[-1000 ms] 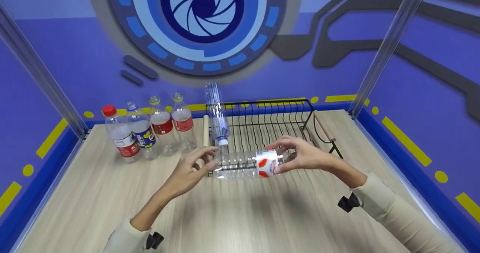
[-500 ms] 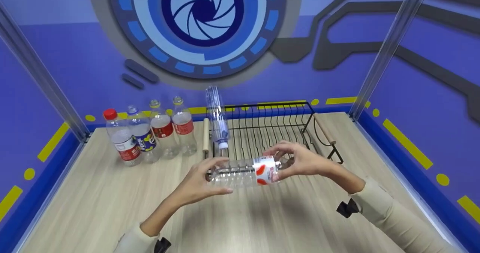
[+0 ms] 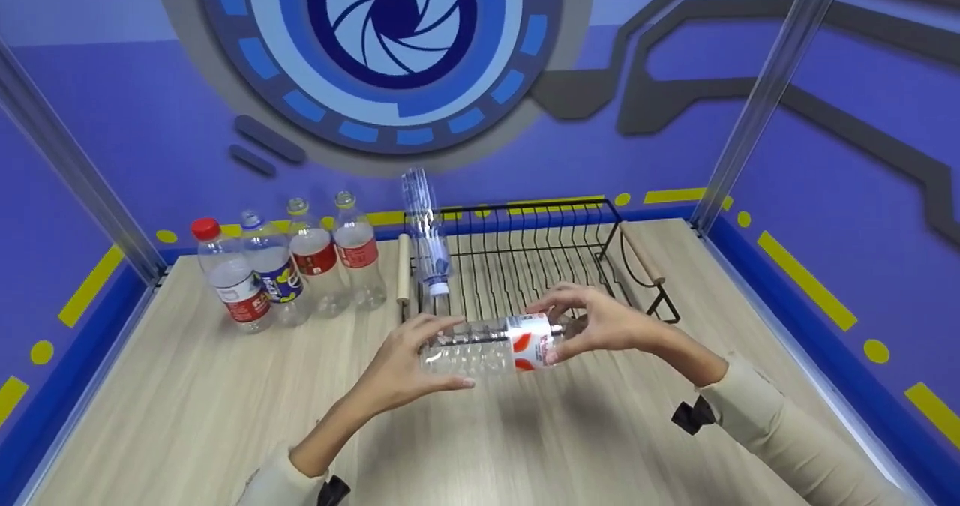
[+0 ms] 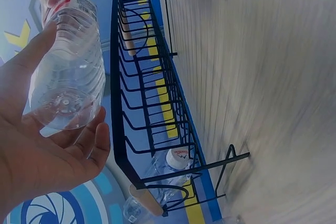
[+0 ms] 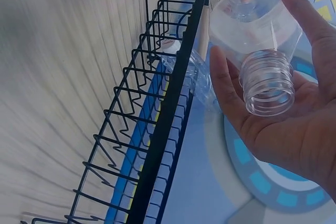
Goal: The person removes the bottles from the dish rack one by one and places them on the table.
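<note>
A clear plastic bottle (image 3: 476,348) with a white and red label lies sideways in the air, just in front of the rack. My left hand (image 3: 397,363) cups its base, thumb and fingers on opposite sides; the left wrist view shows the bottle's round bottom (image 4: 65,106) facing my palm. At the other end, my right hand (image 3: 607,322) holds the bottle around its shoulder. In the right wrist view, its threaded neck (image 5: 268,87) has no cap. A black wire dish rack (image 3: 525,205) stands behind, with a white-capped clear bottle (image 3: 427,236) leaning at its left end.
Several bottles stand in a row at the back left, among them a red-capped bottle (image 3: 232,288) and a blue-labelled bottle (image 3: 277,277). The rack has a wooden handle (image 3: 643,253) on its right side. Blue printed panels (image 3: 480,154) enclose the wooden tabletop (image 3: 262,386).
My left hand has moved from the bottle's end to around its base, its fingers spreading. The bottle has come slightly lower in view. My right hand keeps its hold.
</note>
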A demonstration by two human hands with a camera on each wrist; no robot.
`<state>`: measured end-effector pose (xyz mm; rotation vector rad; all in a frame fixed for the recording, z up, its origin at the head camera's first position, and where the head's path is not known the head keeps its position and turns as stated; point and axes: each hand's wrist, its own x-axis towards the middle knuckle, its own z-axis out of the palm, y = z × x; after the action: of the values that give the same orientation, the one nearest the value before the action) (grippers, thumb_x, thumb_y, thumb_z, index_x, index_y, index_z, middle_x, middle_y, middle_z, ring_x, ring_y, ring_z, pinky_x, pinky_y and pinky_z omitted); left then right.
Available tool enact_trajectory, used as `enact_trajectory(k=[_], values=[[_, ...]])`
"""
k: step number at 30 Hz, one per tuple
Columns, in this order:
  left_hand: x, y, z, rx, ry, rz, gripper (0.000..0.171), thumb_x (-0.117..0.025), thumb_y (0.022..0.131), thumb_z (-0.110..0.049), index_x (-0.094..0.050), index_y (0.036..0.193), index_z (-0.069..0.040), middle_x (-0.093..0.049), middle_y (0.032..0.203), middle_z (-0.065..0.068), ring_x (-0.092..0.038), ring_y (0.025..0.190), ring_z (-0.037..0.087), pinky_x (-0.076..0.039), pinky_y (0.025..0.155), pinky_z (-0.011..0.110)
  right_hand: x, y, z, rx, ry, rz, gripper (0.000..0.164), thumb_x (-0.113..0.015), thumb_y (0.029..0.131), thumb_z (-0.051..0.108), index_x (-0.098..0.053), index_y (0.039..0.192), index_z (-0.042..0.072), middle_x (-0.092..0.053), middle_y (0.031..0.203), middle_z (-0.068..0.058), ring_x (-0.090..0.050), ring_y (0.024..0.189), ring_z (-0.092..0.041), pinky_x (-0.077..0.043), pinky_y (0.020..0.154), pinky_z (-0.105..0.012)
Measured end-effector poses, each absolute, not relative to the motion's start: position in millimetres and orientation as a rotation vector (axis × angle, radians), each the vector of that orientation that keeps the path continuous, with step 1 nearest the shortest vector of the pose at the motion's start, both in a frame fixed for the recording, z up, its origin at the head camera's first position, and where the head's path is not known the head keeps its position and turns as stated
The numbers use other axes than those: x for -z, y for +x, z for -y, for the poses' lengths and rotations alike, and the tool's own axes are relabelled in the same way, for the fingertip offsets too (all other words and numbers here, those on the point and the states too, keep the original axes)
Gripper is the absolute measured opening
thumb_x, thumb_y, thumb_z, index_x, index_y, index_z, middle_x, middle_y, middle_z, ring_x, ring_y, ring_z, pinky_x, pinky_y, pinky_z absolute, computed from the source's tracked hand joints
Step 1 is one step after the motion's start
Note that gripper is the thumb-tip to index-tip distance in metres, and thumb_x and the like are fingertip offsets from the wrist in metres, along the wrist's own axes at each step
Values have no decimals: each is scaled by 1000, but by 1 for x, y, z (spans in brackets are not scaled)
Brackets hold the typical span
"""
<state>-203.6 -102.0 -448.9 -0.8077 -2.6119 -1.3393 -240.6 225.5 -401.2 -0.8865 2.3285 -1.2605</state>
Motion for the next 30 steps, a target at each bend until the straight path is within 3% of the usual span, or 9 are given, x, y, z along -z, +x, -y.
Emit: enact_trajectory(k=[7, 11, 16, 23, 30], values=[[446, -200, 101, 1215, -810, 2677, 79, -92, 68, -51, -64, 136, -22, -66, 123, 7, -62, 100, 22, -54, 82, 37, 406, -242, -225, 1234, -946, -2350, 68, -91, 74, 16, -65, 136, 9, -55, 129, -16, -60, 108, -24, -61, 85, -31], [445, -197, 98, 1126, -769, 2718, 77, -92, 67, -50, -65, 135, -24, -66, 123, 5, -63, 102, 23, -55, 84, 43, 408, -243, -226, 1214, -999, -2355, 67, -91, 74, 17, -65, 135, 7, -55, 129, -15, -60, 107, -25, -61, 84, -35], [442, -195, 95, 1061, -743, 2721, 74, -91, 67, -51, -67, 131, -23, -70, 120, 4, -66, 103, 23, -56, 85, 45, 407, -243, -229, 1187, -1047, -2376, 66, -91, 76, 19, -64, 135, 8, -55, 132, -16, -61, 108, -30, -62, 84, -36], [442, -197, 100, 1108, -786, 2694, 72, -88, 69, -58, -71, 129, -22, -74, 116, 2, -67, 94, 18, -54, 77, 30, 401, -250, -241, 1200, -1062, -2338, 60, -85, 84, 18, -61, 137, 5, -61, 130, -20, -63, 112, -40, -60, 90, -38], [441, -197, 118, 1237, -636, 2677, 73, -92, 69, -48, -69, 133, -21, -73, 121, 4, -64, 100, 17, -55, 84, 38, 396, -267, -273, 1359, -918, -2364, 50, -76, 92, 13, -59, 137, 2, -65, 132, -17, -66, 114, -26, -57, 93, -28]])
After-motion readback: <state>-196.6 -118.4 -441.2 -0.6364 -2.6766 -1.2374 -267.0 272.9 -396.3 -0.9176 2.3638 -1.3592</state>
